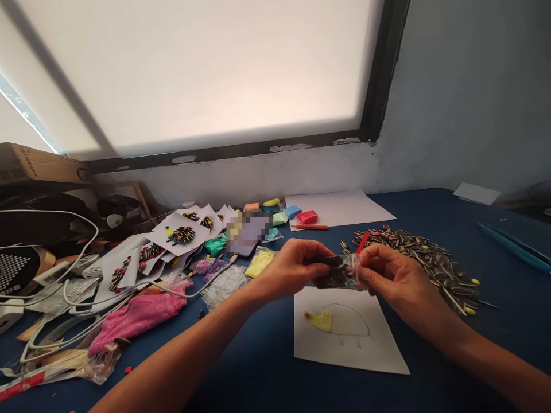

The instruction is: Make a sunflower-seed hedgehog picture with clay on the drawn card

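Above the near part of the desk, my left hand (pixel 299 265) and my right hand (pixel 390 272) hold a small clear bag of dark clay (pixel 338 274) between them. The left fingers pinch its dark body; the right fingers pinch the clear wrapper end, where a red strip (pixel 363 242) sticks up. Just below lies a white sheet (pixel 348 355) with a pencil outline of a hedgehog-like animal. Yellow clay (pixel 322 321) fills its pointed head, with a small reddish tip. Beside my right hand spreads a pile of striped sunflower seeds (pixel 413 252).
Colored clay packs, including a red one (pixel 306 217), lie at the back by a large white sheet (pixel 344 206). Finished seed pictures (pixel 178 234), a pink cloth-like bundle (pixel 138 315) and white cables crowd the left. A blue tray-like object (pixel 514 246) lies far right.
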Tool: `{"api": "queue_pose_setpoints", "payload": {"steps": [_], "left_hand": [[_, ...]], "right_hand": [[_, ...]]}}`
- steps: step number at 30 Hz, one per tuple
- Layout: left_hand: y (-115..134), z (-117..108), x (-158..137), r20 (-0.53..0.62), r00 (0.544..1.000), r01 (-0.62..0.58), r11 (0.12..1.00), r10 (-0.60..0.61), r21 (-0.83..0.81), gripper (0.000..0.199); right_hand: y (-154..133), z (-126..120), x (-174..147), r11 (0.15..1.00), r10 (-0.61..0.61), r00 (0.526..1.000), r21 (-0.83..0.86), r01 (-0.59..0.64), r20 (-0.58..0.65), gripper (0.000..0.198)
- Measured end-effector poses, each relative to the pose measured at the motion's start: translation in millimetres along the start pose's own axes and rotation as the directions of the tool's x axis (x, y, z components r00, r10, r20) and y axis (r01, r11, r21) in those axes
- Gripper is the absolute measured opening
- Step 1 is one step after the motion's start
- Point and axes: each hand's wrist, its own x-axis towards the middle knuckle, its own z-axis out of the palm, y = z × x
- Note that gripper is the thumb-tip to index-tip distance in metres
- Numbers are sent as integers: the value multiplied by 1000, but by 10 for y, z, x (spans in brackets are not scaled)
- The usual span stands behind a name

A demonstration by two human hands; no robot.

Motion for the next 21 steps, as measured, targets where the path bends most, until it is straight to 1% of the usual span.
{"api": "queue_pose_setpoints", "payload": {"steps": [4, 7, 8, 10, 13, 15, 19, 21], "left_hand": [[30, 27, -10, -26, 1000, 7, 999, -5, 43, 20], [48, 48, -28, -73, 997, 24, 999, -21, 33, 9], [47, 53, -33, -98, 995, 24, 999, -21, 31, 10], [39, 65, -36, -137, 990, 16, 999, -12, 29, 11], [26, 87, -29, -154, 988, 12, 1000, -12, 1, 5], [21, 105, -23, -173, 985, 18, 1000, -20, -13, 5], [6, 129, -24, -149, 988, 29, 998, -37, -57, 8], [7, 135, -30, -131, 991, 31, 998, -39, -63, 9]], "right_hand": [[4, -22, 4, 1000, 13, 1000, 5, -13, 22, 30], [-8, -42, 1, 1000, 13, 999, -6, -12, 42, 27], [-15, -43, -1, 1000, 11, 999, -11, -10, 49, 27], [-37, -34, -2, 1000, 8, 998, -22, -6, 69, 27], [-89, -4, -2, 999, 13, 995, -50, -8, 101, 30], [-121, 15, -5, 997, 29, 992, -75, -20, 123, 33], [-130, 39, -20, 993, 90, 984, -94, -77, 153, 44], [-109, 40, -25, 991, 120, 980, -78, -108, 157, 45]]}}
